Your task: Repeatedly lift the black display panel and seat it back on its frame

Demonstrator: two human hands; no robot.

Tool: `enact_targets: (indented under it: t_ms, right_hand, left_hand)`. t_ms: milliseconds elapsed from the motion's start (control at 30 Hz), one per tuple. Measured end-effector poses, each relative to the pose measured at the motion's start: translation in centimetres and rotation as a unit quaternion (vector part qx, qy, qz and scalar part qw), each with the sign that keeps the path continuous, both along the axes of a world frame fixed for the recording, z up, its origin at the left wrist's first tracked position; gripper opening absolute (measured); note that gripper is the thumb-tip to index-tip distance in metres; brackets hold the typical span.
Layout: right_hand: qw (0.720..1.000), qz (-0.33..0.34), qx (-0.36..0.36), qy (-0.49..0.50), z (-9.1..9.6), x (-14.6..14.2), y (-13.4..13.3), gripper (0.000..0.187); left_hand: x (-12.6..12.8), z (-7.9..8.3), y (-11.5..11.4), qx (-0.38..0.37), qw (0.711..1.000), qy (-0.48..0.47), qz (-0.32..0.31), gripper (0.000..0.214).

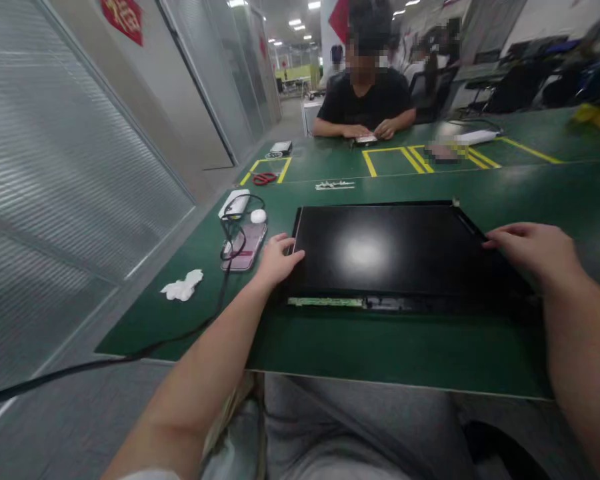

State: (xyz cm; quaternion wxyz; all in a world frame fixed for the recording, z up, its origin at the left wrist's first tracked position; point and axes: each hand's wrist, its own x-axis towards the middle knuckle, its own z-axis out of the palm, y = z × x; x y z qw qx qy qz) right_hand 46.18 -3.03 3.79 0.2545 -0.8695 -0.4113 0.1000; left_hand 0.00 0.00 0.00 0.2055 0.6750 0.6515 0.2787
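Note:
A black screen panel [410,253] lies flat on the green table in front of me, with a bright reflection near its middle. Along its near edge shows a narrow green circuit board strip [325,302]. My left hand [279,260] grips the panel's left edge, the thumb on top and the fingers along the side. At the right edge, my right hand [535,250] is closed in a pinch on a thin black frame strip [470,223] that appears to stand a little away from the panel. The fingertips of that hand are partly hidden.
Left of the panel are a phone [245,247], a white round case [258,216], a white box [234,204], a black cable [200,327] and a crumpled tissue [183,285]. Red scissors [265,179] and white strips [335,185] lie farther back. A person [364,100] sits opposite.

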Motion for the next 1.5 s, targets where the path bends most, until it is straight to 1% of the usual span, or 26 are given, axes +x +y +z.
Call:
enact_targets:
  t_ms: [133, 300, 433, 600, 767, 867, 1067, 1267, 1367, 1500]
  right_hand:
    - [1.0, 0.015, 0.017, -0.007, -0.1, 0.2, 0.1, 0.016]
    - [1.0, 0.012, 0.011, 0.011, -0.2, 0.4, -0.1, 0.016]
    - [1.0, 0.004, 0.008, 0.017, -0.2, 0.4, -0.1, 0.017]
    - [1.0, 0.009, -0.002, -0.004, -0.4, 0.7, 0.2, 0.018]
    - [1.0, 0.016, 0.019, -0.008, -0.9, 1.3, 0.5, 0.019]
    - [1.0, 0.02, 0.018, -0.016, -1.1, 1.5, 0.5, 0.019]
    - [1.0, 0.019, 0.018, -0.013, -0.8, 1.2, 0.6, 0.018]
    - [1.0, 0.014, -0.001, -0.015, -0.3, 0.7, 0.3, 0.02]
    - [1.0, 0.009, -0.007, -0.014, -0.4, 0.8, 0.4, 0.02]
    - [1.0, 0.015, 0.006, -0.023, -0.7, 1.1, 0.5, 0.02]
  left_hand:
    - [-0.1, -0.2, 0.0, 0.018, 1.0, -0.007, -0.01, 0.036]
    - [-0.1, 0.1, 0.0, 0.013, 1.0, -0.011, -0.017, 0.031]
    - [-0.1, 0.2, 0.0, 0.011, 1.0, -0.012, -0.016, 0.033]
    - [-0.4, 0.0, 0.3, 0.007, 0.999, -0.035, -0.02, 0.032]
    - [-0.7, -0.2, 0.5, 0.013, 0.998, -0.054, -0.028, 0.032]
    - [-0.7, -0.2, 0.4, 0.012, 0.998, -0.062, -0.029, 0.033]
    - [-0.6, -0.2, 0.4, 0.006, 0.998, -0.065, -0.025, 0.034]
    - [-0.7, -0.3, 0.6, 0.005, 0.997, -0.073, -0.025, 0.036]
    - [-0.8, -0.4, 0.6, 0.007, 0.997, -0.073, -0.028, 0.037]
    - [-0.8, -0.5, 0.5, 0.009, 0.997, -0.071, -0.029, 0.036]
